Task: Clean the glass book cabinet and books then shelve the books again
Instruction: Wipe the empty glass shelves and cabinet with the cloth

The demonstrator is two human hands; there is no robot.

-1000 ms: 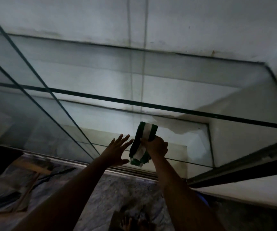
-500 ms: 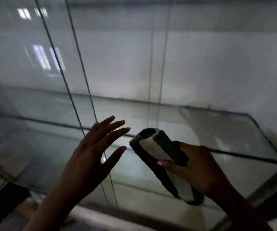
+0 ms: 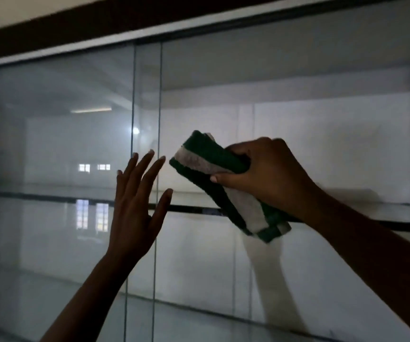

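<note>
Here the glass book cabinet (image 3: 322, 134) fills nearly the whole view, its dark top frame (image 3: 149, 23) slanting across the upper edge. A sliding glass pane (image 3: 51, 149) covers the left half, and its vertical edge runs down just left of the middle, with a second edge close beside it. Inside, a glass shelf (image 3: 396, 224) crosses at mid-height, its dark front edge reaching the cabinet's right side. The right hand (image 3: 268, 174) is raised right of the middle, fingers curled over a folded green-and-white striped cloth (image 3: 249, 213) and thumb clamped beneath it; the cloth's upper end points up-left, and its lower end hangs across the shelf's front edge. The left hand (image 3: 134, 206) is flat and released, fingers straight and spread, palm toward the pane's vertical edges and holding nothing; whether it touches the glass cannot be told. Small window reflections (image 3: 83, 167) glow in the left pane.
</note>
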